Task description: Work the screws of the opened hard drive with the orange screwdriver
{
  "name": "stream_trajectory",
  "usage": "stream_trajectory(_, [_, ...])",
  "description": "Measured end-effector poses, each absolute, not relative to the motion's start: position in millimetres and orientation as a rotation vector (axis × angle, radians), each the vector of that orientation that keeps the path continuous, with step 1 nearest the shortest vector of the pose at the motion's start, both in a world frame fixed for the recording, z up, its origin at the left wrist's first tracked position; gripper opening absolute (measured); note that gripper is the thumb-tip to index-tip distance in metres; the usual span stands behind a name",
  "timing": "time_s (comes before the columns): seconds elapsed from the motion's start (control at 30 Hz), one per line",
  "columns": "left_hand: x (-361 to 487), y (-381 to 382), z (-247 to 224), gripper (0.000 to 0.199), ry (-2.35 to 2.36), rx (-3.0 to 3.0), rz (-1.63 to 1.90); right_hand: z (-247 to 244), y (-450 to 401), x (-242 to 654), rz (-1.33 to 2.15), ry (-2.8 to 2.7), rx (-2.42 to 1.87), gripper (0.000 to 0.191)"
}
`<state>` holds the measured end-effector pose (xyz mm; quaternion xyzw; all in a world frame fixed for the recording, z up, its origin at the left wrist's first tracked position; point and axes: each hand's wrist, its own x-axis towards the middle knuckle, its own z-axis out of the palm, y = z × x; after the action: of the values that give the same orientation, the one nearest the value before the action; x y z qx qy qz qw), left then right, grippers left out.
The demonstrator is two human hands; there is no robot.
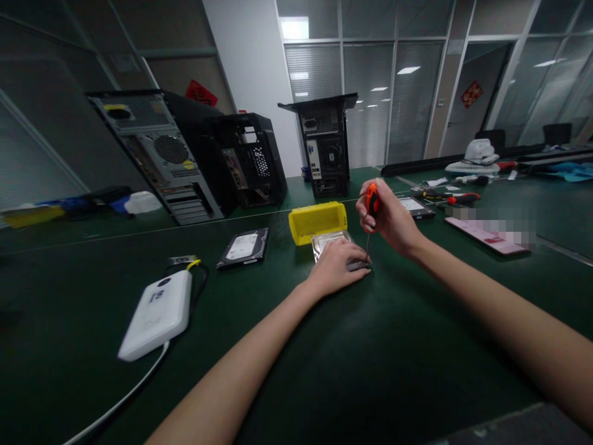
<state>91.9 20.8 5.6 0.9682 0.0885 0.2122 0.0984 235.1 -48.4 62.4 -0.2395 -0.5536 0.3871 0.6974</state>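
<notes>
My right hand is wrapped round the orange and black handle of a screwdriver, held upright with its shaft pointing down. The tip meets the near right part of a silver hard drive, beside my left fingers. Across that drive lies my left hand, its fingers and thumb gripping the near part and covering much of it. Just behind the drive stands a yellow plastic tray, tipped so that its hollow faces me.
Another hard drive lies left, near a white power bank with a cable. Computer cases stand behind. To the right are a further drive, pliers and a pink phone-like slab.
</notes>
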Motion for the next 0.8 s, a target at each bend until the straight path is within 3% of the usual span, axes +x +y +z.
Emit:
stream_trajectory(0.37, [93.0,21.7,4.9,0.018,0.263,2.876,0.633,59.1,-45.7,240.2,0.797,-1.171,-0.560,0.022])
stream_trajectory(0.8, [92.6,20.1,6.4,0.018,0.279,2.861,0.614,57.7,-46.8,238.0,0.834,-1.189,-0.595,0.030])
